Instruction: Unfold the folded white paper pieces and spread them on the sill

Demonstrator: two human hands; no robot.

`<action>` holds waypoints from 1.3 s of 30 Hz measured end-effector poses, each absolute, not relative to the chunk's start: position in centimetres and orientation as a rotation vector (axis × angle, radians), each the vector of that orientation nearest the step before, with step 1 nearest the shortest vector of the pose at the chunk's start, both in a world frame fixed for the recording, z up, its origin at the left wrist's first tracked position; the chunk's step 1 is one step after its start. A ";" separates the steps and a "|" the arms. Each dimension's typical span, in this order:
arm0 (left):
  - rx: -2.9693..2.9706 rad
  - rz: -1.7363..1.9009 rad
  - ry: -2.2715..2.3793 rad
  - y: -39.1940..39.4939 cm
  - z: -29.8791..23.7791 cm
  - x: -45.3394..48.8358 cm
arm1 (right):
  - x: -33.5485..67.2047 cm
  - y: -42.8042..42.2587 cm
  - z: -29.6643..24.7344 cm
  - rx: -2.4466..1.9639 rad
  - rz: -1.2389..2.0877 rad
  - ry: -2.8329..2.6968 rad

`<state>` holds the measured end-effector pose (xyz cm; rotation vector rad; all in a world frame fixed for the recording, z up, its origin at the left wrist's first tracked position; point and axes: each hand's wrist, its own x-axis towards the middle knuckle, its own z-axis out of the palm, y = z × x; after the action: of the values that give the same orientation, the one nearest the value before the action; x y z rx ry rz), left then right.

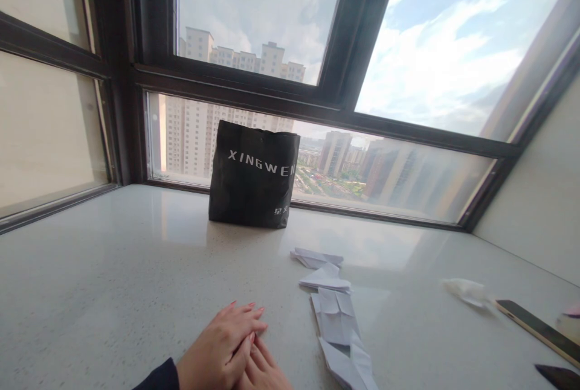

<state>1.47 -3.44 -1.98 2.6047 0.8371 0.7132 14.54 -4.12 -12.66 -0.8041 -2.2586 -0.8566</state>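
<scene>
From where I stood, the dark-framed window (226, 89) rose over the speckled windowsill (136, 269). A black XINGWEN bag (251, 191) stood upright by the glass, blocking part of the lower pane. Folded white papers (338, 320) lay in a line, just right of the hands. The left hand (220, 345), its grip loose, fingers nearly straight, rested over the right hand (265, 372), whose partly covered grip I couldn't judge. Far right lay a dark phone-like slab (539, 326) and a blurred white wad (466, 290).
</scene>
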 end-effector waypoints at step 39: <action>2.583 0.780 0.805 -3.3 -2.0 1.4 | 14.3 -4.4 -12.0 -0.839 -0.825 -2.275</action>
<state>1.38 -3.31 -1.99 2.5834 0.8054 0.7802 14.32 -4.41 -11.96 -0.8388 -2.2752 -0.8246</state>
